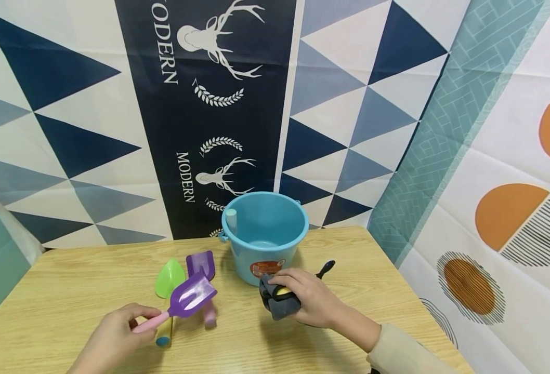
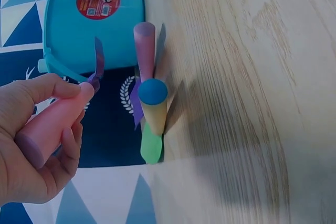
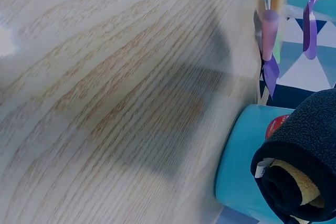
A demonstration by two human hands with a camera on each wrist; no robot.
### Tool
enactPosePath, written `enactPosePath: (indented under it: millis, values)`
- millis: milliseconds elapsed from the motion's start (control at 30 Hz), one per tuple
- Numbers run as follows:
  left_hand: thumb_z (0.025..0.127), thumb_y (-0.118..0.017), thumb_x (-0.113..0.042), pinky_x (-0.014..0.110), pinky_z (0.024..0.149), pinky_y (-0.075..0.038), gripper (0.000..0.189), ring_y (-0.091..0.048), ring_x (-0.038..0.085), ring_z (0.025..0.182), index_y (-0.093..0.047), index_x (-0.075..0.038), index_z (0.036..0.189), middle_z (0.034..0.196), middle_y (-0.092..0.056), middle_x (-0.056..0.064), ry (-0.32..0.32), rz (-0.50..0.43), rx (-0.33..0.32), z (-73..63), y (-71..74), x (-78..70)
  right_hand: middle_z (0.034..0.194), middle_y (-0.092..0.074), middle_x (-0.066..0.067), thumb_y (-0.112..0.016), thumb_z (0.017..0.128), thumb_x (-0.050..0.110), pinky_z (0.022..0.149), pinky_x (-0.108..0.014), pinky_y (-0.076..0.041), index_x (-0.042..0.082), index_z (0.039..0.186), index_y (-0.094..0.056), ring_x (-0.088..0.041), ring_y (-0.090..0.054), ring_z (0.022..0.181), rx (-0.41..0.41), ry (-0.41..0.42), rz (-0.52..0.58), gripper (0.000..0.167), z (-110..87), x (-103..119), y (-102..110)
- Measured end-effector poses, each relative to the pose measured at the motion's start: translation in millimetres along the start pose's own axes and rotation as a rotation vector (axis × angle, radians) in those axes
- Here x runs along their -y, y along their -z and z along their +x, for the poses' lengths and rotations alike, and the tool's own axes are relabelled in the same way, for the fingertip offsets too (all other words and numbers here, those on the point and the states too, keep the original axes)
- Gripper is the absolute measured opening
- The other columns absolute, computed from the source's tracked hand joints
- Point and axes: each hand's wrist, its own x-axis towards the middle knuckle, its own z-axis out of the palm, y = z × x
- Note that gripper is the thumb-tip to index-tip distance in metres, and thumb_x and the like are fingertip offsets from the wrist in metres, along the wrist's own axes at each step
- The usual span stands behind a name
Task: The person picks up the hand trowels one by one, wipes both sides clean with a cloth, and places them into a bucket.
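Note:
My left hand (image 1: 120, 332) grips the pink handle of a small purple shovel (image 1: 192, 296), its blade raised over the table. In my right hand (image 1: 310, 297) is a rolled dark grey cloth (image 3: 304, 145) with black edging and a yellow inner side, held in front of a blue bucket (image 1: 251, 259). Past that hand juts a black handle (image 1: 325, 269); its other end is hidden. A second purple shovel (image 1: 201, 265) with a pink handle lies beside a green shovel (image 1: 169, 278) whose yellow handle has a blue end.
The wooden table (image 1: 359, 301) backs onto a patterned wall covering (image 1: 331, 93). The bucket stands at the rear edge, a pale blue grip (image 1: 231, 219) by its left rim. Another patterned covering (image 1: 490, 234) rises on the right.

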Motion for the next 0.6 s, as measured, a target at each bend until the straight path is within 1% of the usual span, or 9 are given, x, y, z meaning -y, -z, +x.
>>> enactPosePath:
  millis: [67, 133, 367, 433, 600]
  values:
    - [0.073, -0.075, -0.02, 0.022, 0.055, -0.036, 0.033, -0.046, 0.015, 0.07, -0.07, -0.011, 0.104, 0.08, -0.057, 0.0, -0.013, 0.001, 0.001, -0.6, -1.2, -1.7, 0.12, -0.058, -0.001, -0.081, 0.071, 0.035, 0.088, -0.034, -0.051, 0.017, 0.123, -0.056, -0.017, -0.057, 0.109, 0.006, -0.007, 0.003, 0.061, 0.9, 1.0, -0.1]
    - [0.073, -0.076, -0.02, 0.022, 0.055, -0.036, 0.032, -0.046, 0.015, 0.07, -0.07, -0.013, 0.104, 0.08, -0.057, 0.0, -0.009, -0.007, 0.007, -1.4, -2.7, -4.4, 0.121, -0.057, 0.0, -0.081, 0.07, 0.034, 0.088, -0.034, -0.051, 0.018, 0.123, -0.056, -0.017, -0.057, 0.11, 0.008, -0.013, 0.006, 0.061, 2.1, 2.2, -0.3]
    - [0.072, -0.076, -0.014, 0.021, 0.054, -0.037, 0.03, -0.045, 0.014, 0.069, -0.071, -0.013, 0.101, 0.083, -0.059, -0.001, -0.065, -0.046, 0.015, -2.9, -8.2, -10.7, 0.119, -0.058, 0.0, -0.081, 0.07, 0.037, 0.089, -0.032, -0.05, 0.017, 0.121, -0.056, -0.016, -0.057, 0.108, -0.004, 0.014, -0.008, 0.06, 6.8, 4.0, -3.5]
    - [0.072, -0.076, -0.013, 0.021, 0.054, -0.037, 0.03, -0.046, 0.014, 0.069, -0.071, -0.013, 0.101, 0.083, -0.06, -0.002, -0.071, -0.051, 0.015, -2.7, -9.5, -12.8, 0.119, -0.058, 0.0, -0.081, 0.07, 0.037, 0.09, -0.032, -0.05, 0.017, 0.121, -0.056, -0.015, -0.057, 0.109, 0.004, 0.006, -0.001, 0.06, 8.1, 5.0, -3.8]
    - [0.069, -0.076, -0.011, 0.02, 0.056, -0.038, 0.029, -0.046, 0.011, 0.067, -0.071, -0.015, 0.097, 0.081, -0.06, -0.003, -0.117, -0.04, -0.006, -3.6, -10.8, -19.7, 0.119, -0.059, 0.0, -0.082, 0.069, 0.036, 0.091, -0.032, -0.05, 0.018, 0.12, -0.057, -0.016, -0.057, 0.109, -0.003, 0.014, -0.008, 0.06, 11.2, 6.0, -4.8]
